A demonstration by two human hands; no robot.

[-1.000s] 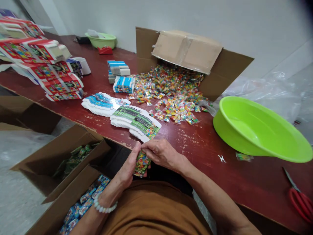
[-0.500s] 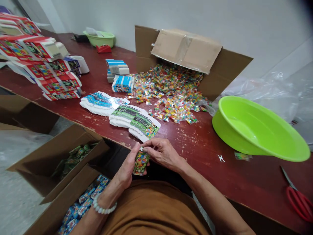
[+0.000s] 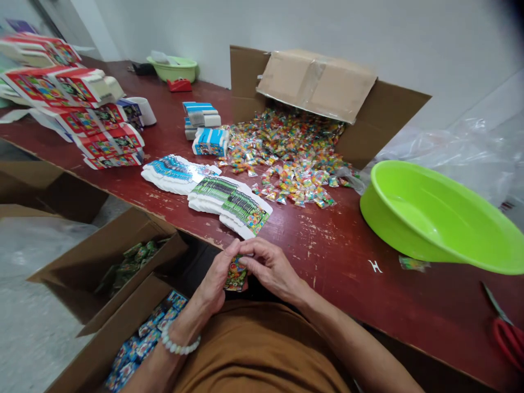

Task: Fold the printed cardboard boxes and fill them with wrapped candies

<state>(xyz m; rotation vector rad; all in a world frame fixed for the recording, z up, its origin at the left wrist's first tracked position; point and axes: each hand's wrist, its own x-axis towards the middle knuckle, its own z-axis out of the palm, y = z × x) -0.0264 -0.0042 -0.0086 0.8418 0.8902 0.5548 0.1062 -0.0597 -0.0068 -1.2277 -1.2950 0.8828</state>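
Observation:
A small green printed candy box (image 3: 236, 274) is held upright in front of my body, below the table edge. My left hand (image 3: 215, 275) wraps round its side, a beaded bracelet on the wrist. My right hand (image 3: 268, 267) closes over the box's top, thumb and fingers pressed on it, so the top end is hidden. Just beyond my hands, a fanned row of flat green cartons (image 3: 229, 199) lies on the table, with a fan of blue cartons (image 3: 176, 173) behind it to the left.
Wrapped candies (image 3: 295, 177) spill from a tipped cardboard box (image 3: 315, 84). A green basin (image 3: 380, 218) and red-handled scissors (image 3: 507, 338) lie right. Red cartons (image 3: 82, 109) are stacked left. Below the edge, open boxes hold green packs (image 3: 131, 262) and blue packs (image 3: 143, 338).
My right fingers have come down over the top of the candy box, where a white flap showed before. The whole view has shifted slightly, moving the table's things a little to the right.

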